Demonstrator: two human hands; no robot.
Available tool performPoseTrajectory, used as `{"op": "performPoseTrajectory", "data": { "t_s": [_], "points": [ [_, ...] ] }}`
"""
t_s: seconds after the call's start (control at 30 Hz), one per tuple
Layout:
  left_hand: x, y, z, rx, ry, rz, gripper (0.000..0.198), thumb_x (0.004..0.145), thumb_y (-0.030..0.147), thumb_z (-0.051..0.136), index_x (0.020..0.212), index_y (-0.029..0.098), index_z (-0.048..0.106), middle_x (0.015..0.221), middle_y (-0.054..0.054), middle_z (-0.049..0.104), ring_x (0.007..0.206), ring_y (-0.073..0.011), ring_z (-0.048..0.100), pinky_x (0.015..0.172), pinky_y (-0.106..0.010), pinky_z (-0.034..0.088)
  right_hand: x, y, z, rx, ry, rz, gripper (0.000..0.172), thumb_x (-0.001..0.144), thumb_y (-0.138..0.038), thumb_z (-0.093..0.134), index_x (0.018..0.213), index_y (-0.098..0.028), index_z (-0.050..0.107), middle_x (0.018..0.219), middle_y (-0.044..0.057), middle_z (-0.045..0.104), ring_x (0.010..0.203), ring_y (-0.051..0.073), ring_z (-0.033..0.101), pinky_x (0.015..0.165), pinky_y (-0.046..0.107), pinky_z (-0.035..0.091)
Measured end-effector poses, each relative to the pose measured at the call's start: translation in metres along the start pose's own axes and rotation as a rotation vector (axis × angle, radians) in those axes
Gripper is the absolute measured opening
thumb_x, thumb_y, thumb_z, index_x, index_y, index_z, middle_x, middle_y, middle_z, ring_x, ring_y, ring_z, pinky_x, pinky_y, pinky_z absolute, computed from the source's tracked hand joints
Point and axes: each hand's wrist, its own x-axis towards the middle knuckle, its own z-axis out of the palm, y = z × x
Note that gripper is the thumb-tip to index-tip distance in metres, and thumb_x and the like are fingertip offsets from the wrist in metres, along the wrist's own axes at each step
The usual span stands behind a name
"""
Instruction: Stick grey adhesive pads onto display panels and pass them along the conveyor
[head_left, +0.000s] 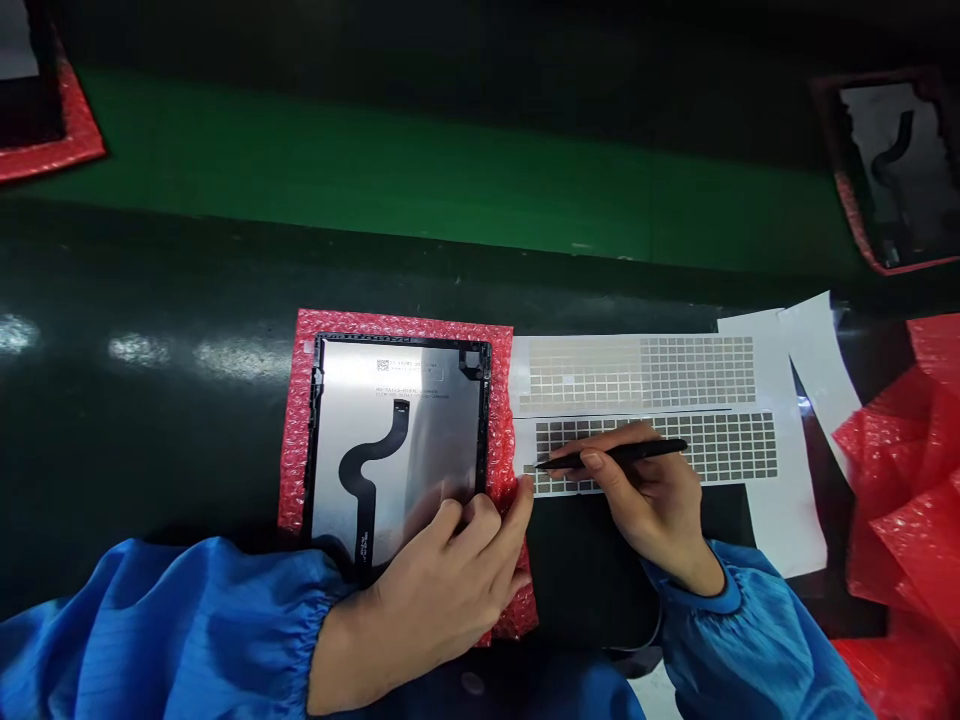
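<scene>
A grey display panel (pixel 420 430) with a black flex cable (pixel 371 465) lies back-up on a red bubble-wrap pad (pixel 296 420). My left hand (pixel 450 580) rests on the panel's lower right corner, fingers curled onto it, the forefinger reaching the pad's right edge. My right hand (pixel 652 495) pinches black tweezers (pixel 611 455). Their tip touches the left end of the lower sticker sheet (pixel 720 445), a white sheet with a grid of small grey squares. A second such sheet (pixel 637 370) lies just above it.
A green belt (pixel 420 170) runs across behind the dark bench. Another panel on red wrap (pixel 892 170) sits at the far right, one more (pixel 37 110) at far left. Crumpled red bubble wrap (pixel 911 450) piles at the right, beside white backing strips (pixel 817 360).
</scene>
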Motion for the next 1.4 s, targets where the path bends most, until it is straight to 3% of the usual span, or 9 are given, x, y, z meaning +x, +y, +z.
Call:
{"op": "performPoseTrajectory", "data": {
  "t_s": [0.17, 0.33, 0.43, 0.5, 0.57, 1.07, 1.4],
  "points": [
    [0.003, 0.000, 0.000, -0.012, 0.025, -0.031, 0.057, 0.109, 0.043, 0.035, 0.142, 0.005, 0.062, 0.156, -0.016, 0.052, 0.107, -0.0284, 0.053, 0.084, -0.043, 0.044, 0.009, -0.014, 0.004, 0.152, 0.093, 0.020, 0.006, 0.101, -0.027, 0.068, 0.096, -0.024, 0.069, 0.090, 0.005, 0.084, 0.072, 0.024, 0.083, 0.064, 0.034, 0.072],
    [-0.002, -0.010, -0.010, -0.060, 0.109, 0.002, 0.054, 0.108, 0.043, 0.041, 0.142, 0.006, 0.062, 0.153, -0.017, 0.053, 0.109, -0.0282, 0.057, 0.085, -0.041, 0.046, 0.025, -0.022, 0.026, 0.188, 0.130, 0.015, 0.014, 0.099, -0.036, 0.070, 0.094, -0.024, 0.066, 0.087, 0.005, 0.083, 0.072, 0.025, 0.083, 0.063, 0.036, 0.072],
    [-0.010, -0.019, -0.013, -0.089, 0.192, -0.032, 0.047, 0.103, 0.038, 0.055, 0.137, 0.007, 0.064, 0.126, -0.015, 0.068, 0.104, -0.0279, 0.062, 0.086, -0.040, 0.048, 0.032, -0.022, 0.042, 0.199, 0.083, 0.035, 0.018, 0.099, -0.039, 0.070, 0.093, -0.024, 0.063, 0.085, 0.005, 0.083, 0.071, 0.025, 0.083, 0.064, 0.037, 0.072],
    [-0.015, -0.024, -0.011, -0.105, 0.176, -0.115, 0.046, 0.101, 0.035, 0.058, 0.136, 0.006, 0.063, 0.103, -0.011, 0.070, 0.091, -0.0258, 0.064, 0.079, -0.039, 0.051, 0.035, -0.022, 0.048, 0.224, 0.056, 0.042, 0.018, 0.099, -0.039, 0.071, 0.094, -0.024, 0.063, 0.084, 0.005, 0.083, 0.072, 0.025, 0.083, 0.065, 0.038, 0.073],
    [-0.017, -0.029, -0.007, -0.107, 0.139, -0.190, 0.047, 0.102, 0.033, 0.056, 0.139, 0.004, 0.060, 0.094, -0.009, 0.069, 0.083, -0.0247, 0.065, 0.072, -0.038, 0.053, 0.036, -0.021, 0.051, 0.233, 0.041, 0.051, 0.017, 0.098, -0.039, 0.072, 0.094, -0.025, 0.063, 0.084, 0.005, 0.083, 0.072, 0.026, 0.083, 0.066, 0.038, 0.073],
    [-0.014, -0.034, -0.005, -0.104, 0.122, -0.229, 0.047, 0.103, 0.032, 0.052, 0.140, 0.003, 0.058, 0.096, -0.010, 0.070, 0.083, -0.0241, 0.068, 0.066, -0.036, 0.056, 0.034, -0.016, 0.051, 0.235, 0.033, 0.023, 0.011, 0.100, -0.033, 0.070, 0.098, -0.025, 0.063, 0.083, 0.002, 0.081, 0.070, 0.022, 0.083, 0.062, 0.032, 0.071],
    [-0.015, -0.033, -0.005, -0.120, 0.105, -0.233, 0.049, 0.103, 0.033, 0.053, 0.142, 0.003, 0.056, 0.094, -0.008, 0.068, 0.081, -0.0233, 0.066, 0.066, -0.036, 0.055, 0.033, -0.016, 0.049, 0.210, 0.024, 0.039, 0.009, 0.101, -0.032, 0.069, 0.099, -0.025, 0.063, 0.084, 0.003, 0.083, 0.074, 0.023, 0.084, 0.069, 0.034, 0.073]
  ]
}}
